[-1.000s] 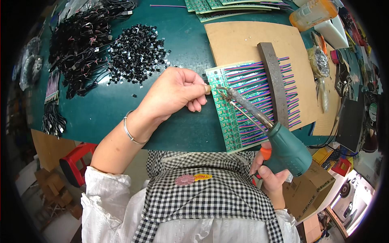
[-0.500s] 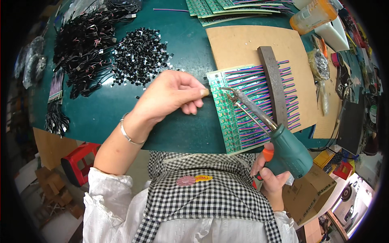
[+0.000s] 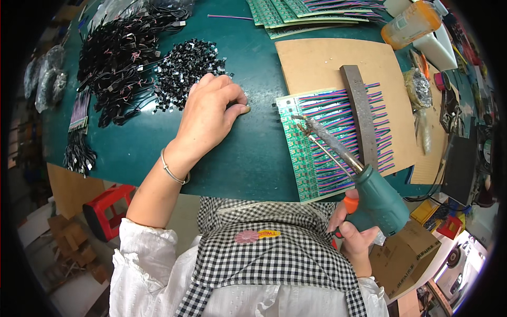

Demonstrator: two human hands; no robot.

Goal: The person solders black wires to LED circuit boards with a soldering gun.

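My left hand (image 3: 211, 108) is beside a heap of small black connectors (image 3: 185, 68), palm down, fingers curled and thumb drawn to the forefinger. Whatever lies between those fingertips is too small or hidden to tell. A green soldering gun (image 3: 383, 203) with an orange trigger is gripped in my right hand (image 3: 355, 235). Its metal tip points up and left, over a green circuit board panel (image 3: 301, 158). Rows of pink, blue and black wires (image 3: 332, 134) run rightward from that panel. A dark metal bar (image 3: 359, 116) lies across them.
Beneath the panel is a brown board (image 3: 311, 58). Black cables (image 3: 116, 58) are heaped at the far left. More circuit panels (image 3: 285, 13) are stacked at the back, near an orange jar (image 3: 412, 26). A red stool (image 3: 108, 211) stands below the table's left edge.
My left hand has moved left and slightly away from me, off the panel's left edge toward the connector heap. My right hand holds the soldering gun almost still.
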